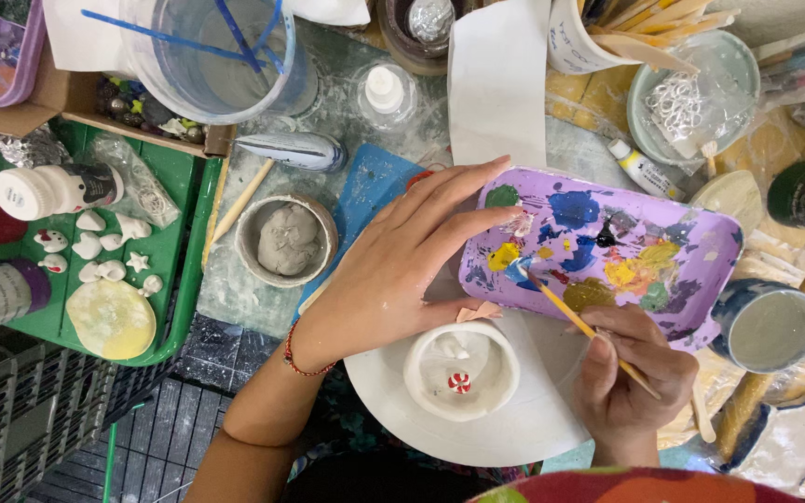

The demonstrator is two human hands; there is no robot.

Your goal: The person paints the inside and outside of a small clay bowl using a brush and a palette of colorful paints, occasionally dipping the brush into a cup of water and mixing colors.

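1. Brush (581, 323) sits pinched in the right hand (628, 380), fingers closed around its yellow handle; the blue-loaded tip touches the palette (607, 247) near its left edge.
2. Left hand (402, 261) lies flat with fingers spread and straight, fingertips pressing on the palette's left end, gripping nothing.
3. The purple palette, daubed with blue, yellow and green paint, rests at the middle of the table, tilted slightly.
4. A white clay cup (461, 370) with a red-and-white piece inside stands on a white plate (514, 419) at the near edge, between the two wrists.
5. A bowl of grey clay (287, 239) sits just left of the left hand.
6. A green tray (179, 233) of small white figures lies at the left edge.
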